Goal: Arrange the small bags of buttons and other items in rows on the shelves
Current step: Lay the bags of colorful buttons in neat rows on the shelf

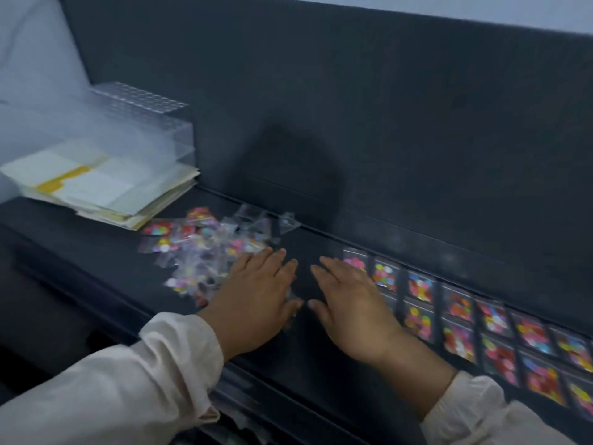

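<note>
A loose heap of small clear bags of coloured buttons (pixel 199 252) lies on the dark shelf (pixel 305 239), left of centre. To the right, more button bags (pixel 481 319) lie flat in two neat rows running toward the right edge. My left hand (pixel 256 297) rests flat, fingers straight, on the right edge of the heap, covering some bags. My right hand (pixel 349 300) lies flat with straight fingers at the left end of the rows, over the nearest bags. A bare strip of shelf separates the two hands. The picture is blurred.
A stack of papers (pixel 102 187) sits at the shelf's left end under a clear plastic box (pixel 141 123). A dark back panel (pixel 353 107) rises behind the shelf. Below the front edge, a lower level (pixel 237 409) holds more clear bags.
</note>
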Available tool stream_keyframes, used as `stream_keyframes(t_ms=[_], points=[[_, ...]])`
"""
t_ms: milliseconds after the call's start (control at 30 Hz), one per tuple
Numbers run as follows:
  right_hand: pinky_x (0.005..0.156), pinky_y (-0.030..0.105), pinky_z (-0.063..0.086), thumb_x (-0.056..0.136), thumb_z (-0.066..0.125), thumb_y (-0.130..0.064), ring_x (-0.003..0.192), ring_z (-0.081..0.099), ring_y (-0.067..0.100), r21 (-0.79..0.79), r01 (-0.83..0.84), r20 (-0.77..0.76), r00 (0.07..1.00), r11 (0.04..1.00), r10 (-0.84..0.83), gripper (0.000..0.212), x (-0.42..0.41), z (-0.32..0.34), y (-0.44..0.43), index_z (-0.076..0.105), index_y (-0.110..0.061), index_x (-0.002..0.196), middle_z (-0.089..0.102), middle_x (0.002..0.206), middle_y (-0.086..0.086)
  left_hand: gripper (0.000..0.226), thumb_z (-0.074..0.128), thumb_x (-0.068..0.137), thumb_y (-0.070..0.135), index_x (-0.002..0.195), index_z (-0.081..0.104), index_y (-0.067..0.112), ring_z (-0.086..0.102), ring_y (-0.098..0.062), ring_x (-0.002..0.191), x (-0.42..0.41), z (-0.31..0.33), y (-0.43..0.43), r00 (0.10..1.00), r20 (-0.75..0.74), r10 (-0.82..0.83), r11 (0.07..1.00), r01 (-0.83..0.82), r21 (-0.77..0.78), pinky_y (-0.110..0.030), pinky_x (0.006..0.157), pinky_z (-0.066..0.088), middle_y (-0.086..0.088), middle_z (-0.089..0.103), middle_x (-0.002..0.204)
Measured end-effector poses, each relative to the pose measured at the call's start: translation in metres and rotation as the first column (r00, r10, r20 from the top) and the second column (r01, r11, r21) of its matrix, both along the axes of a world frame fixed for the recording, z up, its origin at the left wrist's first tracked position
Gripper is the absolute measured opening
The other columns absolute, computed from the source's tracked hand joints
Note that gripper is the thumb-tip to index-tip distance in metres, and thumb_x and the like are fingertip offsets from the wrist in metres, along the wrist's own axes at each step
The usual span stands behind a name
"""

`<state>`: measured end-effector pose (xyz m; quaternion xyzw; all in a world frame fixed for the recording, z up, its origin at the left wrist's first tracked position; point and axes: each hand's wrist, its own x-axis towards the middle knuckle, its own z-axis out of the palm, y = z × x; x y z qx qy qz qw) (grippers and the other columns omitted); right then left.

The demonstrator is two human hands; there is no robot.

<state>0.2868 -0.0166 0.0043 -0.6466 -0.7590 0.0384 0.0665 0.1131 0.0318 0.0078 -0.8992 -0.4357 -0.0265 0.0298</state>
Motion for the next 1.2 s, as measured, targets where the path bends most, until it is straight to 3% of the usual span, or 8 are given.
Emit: stream_keyframes(t_ms=[133, 233, 500, 667, 733, 867, 1033, 1200], points=[[0.111, 0.029, 0.020, 0.097, 0.039, -0.037, 0.135, 0.030, 0.022, -0.002, 0.006, -0.049, 0.999, 1.000, -0.006, 0.050, -0.040, -0.005, 0.036, 0.034, -0.017, 0.142, 0.031, 0.150, 0.003, 0.065, 0.032, 0.080, 0.055, 0.118, 0.062, 0.011, 0.064, -0.028, 0.103, -0.043, 0.002, 0.025, 0.997, 0.021, 0.070, 0.998, -0.070, -0.010, -0.042, 0.086, 0.050, -0.009, 0.065, 0.117], [0.094, 0.031, 0.039, 0.097, 0.042, -0.032, 0.116, 0.047, 0.026, -0.036, 0.177, -0.172, 0.968, 0.984, -0.181, 0.036, -0.056, -0.008, 0.062, 0.050, -0.012, 0.126, 0.049, 0.127, 0.008, 0.069, 0.026, 0.087, 0.053, 0.142, 0.037, 0.013, 0.043, -0.027, 0.129, -0.062, 0.000, 0.044, 0.992, 0.068, 0.103, 0.993, -0.098, -0.065, -0.040, 0.107, 0.031, -0.008, 0.042, 0.144], [0.088, 0.032, 0.048, 0.085, 0.058, -0.035, 0.104, 0.059, 0.026, -0.339, 0.366, -0.403, 0.776, 0.867, -0.486, 0.036, -0.072, -0.024, 0.123, 0.057, -0.019, 0.117, 0.061, 0.118, 0.009, 0.040, 0.044, 0.089, 0.039, 0.120, 0.053, 0.016, 0.057, -0.026, 0.101, -0.072, -0.014, 0.116, 0.942, 0.269, 0.201, 0.974, -0.165, -0.153, -0.037, 0.086, 0.046, -0.010, 0.060, 0.112], [0.102, 0.028, 0.039, 0.086, 0.063, -0.030, 0.122, 0.049, 0.022, -0.343, 0.309, -0.387, 0.814, 0.887, -0.434, 0.060, -0.072, -0.026, 0.143, 0.039, -0.022, 0.140, 0.042, 0.139, 0.004, 0.049, 0.058, 0.080, 0.047, 0.118, 0.054, 0.018, 0.056, -0.029, 0.105, -0.067, -0.015, 0.146, 0.958, 0.107, 0.266, 0.929, -0.225, -0.293, -0.034, 0.083, 0.046, -0.011, 0.057, 0.113], [0.097, 0.027, 0.043, 0.084, 0.065, -0.022, 0.112, 0.054, 0.020, -0.343, 0.284, -0.409, 0.813, 0.896, -0.414, 0.055, -0.073, -0.027, 0.149, 0.045, -0.025, 0.135, 0.049, 0.128, 0.002, 0.049, 0.066, 0.074, 0.045, 0.114, 0.055, 0.018, 0.055, -0.028, 0.105, -0.066, -0.019, 0.153, 0.960, 0.114, 0.255, 0.930, -0.211, -0.301, -0.031, 0.081, 0.044, -0.009, 0.058, 0.113], [0.073, 0.033, 0.052, 0.083, 0.064, -0.018, 0.076, 0.060, 0.019, -0.323, 0.363, -0.519, 0.704, 0.874, -0.484, 0.016, -0.074, -0.036, 0.155, 0.057, -0.024, 0.096, 0.057, 0.075, -0.007, 0.032, 0.070, 0.073, 0.032, 0.100, 0.059, 0.018, 0.060, -0.024, 0.094, -0.066, -0.023, 0.161, 0.934, 0.220, 0.280, 0.903, -0.179, -0.390, -0.029, 0.074, 0.047, -0.001, 0.061, 0.096], [0.083, 0.034, 0.053, 0.085, 0.063, -0.009, 0.096, 0.063, 0.018, -0.318, 0.445, -0.740, 0.436, 0.837, -0.513, 0.048, -0.068, -0.032, 0.149, 0.045, -0.027, 0.126, 0.066, 0.102, -0.003, 0.007, 0.063, 0.078, 0.021, 0.084, 0.065, 0.019, 0.060, -0.026, 0.088, -0.070, -0.029, 0.172, 0.886, 0.381, 0.265, 0.931, -0.131, -0.342, -0.033, 0.073, 0.048, -0.007, 0.063, 0.089], [0.072, 0.022, 0.041, 0.079, 0.070, -0.024, 0.094, 0.058, 0.016, -0.301, 0.437, -0.411, 0.743, 0.848, -0.529, 0.035, -0.065, -0.020, 0.125, 0.055, -0.023, 0.111, 0.057, 0.108, -0.001, 0.050, 0.062, 0.080, 0.037, 0.128, 0.052, 0.028, 0.049, -0.029, 0.111, -0.068, -0.026, 0.174, 0.924, 0.314, 0.219, 0.948, -0.126, -0.291, -0.034, 0.093, 0.041, -0.010, 0.051, 0.117]])
